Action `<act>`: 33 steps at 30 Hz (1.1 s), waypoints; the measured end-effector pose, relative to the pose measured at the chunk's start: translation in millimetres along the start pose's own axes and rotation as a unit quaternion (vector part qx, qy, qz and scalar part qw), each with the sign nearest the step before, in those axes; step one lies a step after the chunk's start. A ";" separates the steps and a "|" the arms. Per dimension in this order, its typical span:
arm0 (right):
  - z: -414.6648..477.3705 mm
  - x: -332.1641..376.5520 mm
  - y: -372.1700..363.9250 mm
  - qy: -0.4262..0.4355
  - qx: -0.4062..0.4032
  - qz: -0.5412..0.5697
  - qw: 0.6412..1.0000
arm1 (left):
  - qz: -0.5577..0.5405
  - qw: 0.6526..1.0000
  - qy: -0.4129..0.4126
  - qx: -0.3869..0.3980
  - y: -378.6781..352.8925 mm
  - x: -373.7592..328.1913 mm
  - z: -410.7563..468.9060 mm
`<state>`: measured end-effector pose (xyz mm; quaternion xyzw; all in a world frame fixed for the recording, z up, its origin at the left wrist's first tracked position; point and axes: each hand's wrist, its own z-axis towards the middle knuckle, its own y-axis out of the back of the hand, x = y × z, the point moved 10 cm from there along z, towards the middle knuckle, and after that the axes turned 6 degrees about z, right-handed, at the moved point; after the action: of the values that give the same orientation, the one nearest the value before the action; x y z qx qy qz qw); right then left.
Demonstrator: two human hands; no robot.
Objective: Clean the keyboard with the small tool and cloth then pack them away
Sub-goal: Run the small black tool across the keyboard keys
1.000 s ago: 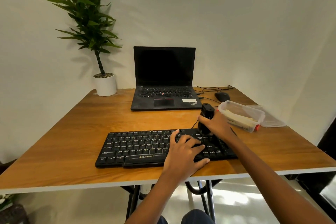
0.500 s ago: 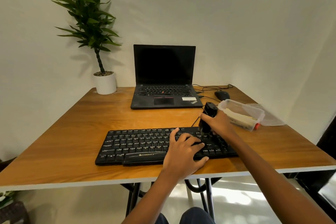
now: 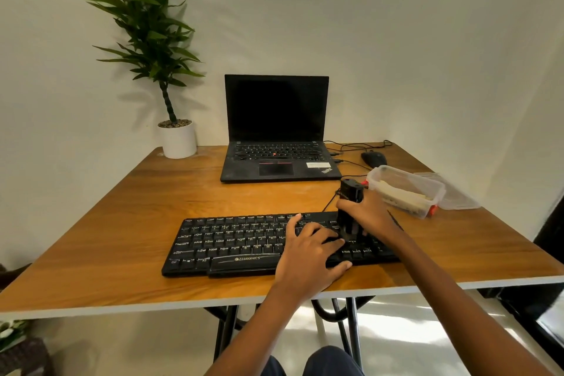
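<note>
One wooden table (image 3: pixel 106 238) stands in view. It carries one black keyboard (image 3: pixel 232 241), one laptop (image 3: pixel 276 137), one mouse (image 3: pixel 374 159), one potted plant (image 3: pixel 177 139), one small black tool (image 3: pixel 351 192), one clear container (image 3: pixel 406 189) and one loose lid (image 3: pixel 457 198). Two hands show: one left hand (image 3: pixel 308 256) and one right hand (image 3: pixel 369 214).

The right hand (image 3: pixel 371 217) has drawn the tool (image 3: pixel 351 192) from the keyboard's (image 3: pixel 232 241) back edge onto nearer key rows, and the tool now stands straighter.

Bare forearms (image 3: pixel 457 299), bare left hand (image 3: pixel 308 256) and right hand (image 3: pixel 367 214); dark blue trousers (image 3: pixel 331 360) at bottom edge.
</note>
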<state>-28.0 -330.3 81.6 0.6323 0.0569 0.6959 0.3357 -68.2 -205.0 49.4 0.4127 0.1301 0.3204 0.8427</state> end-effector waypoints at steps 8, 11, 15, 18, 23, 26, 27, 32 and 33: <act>-5.2 -0.4 6.7 -0.004 0.000 0.020 1.000 | -0.004 1.000 0.001 -0.001 -0.1 0.1 0.1; -6.5 5.5 19.1 0.030 -0.046 -0.009 0.998 | 0.000 1.000 0.001 0.000 -0.4 -0.9 -0.2; -8.5 -5.7 16.0 0.001 -0.016 0.033 0.999 | -0.006 1.000 0.002 -0.002 -0.7 -0.4 -0.4; -9.3 -6.4 27.4 0.016 -0.063 0.018 0.998 | -0.001 1.000 0.002 0.001 -1.6 0.2 0.0; -9.5 -10.3 15.7 -0.006 -0.030 0.043 0.999 | 0.001 1.000 0.007 -0.004 2.3 -0.3 -0.1; -7.4 -4.7 18.4 0.000 -0.050 0.037 0.998 | 0.001 1.000 0.005 -0.010 2.8 -0.6 -0.8; -7.4 -3.3 12.7 -0.004 -0.029 0.034 0.999 | 0.000 1.000 0.004 -0.012 2.9 -0.4 -0.9; 1.4 0.6 10.6 -0.007 -0.035 0.037 0.999 | -0.006 1.000 0.002 -0.015 1.3 0.4 0.0; 4.0 1.3 9.7 -0.006 -0.036 0.034 0.999 | -0.007 1.000 0.001 -0.016 1.0 0.5 -0.1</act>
<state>-28.1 -338.4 88.4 0.6258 0.0082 0.7043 0.3351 -68.3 -204.1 50.2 0.3977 0.1290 0.3168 0.8514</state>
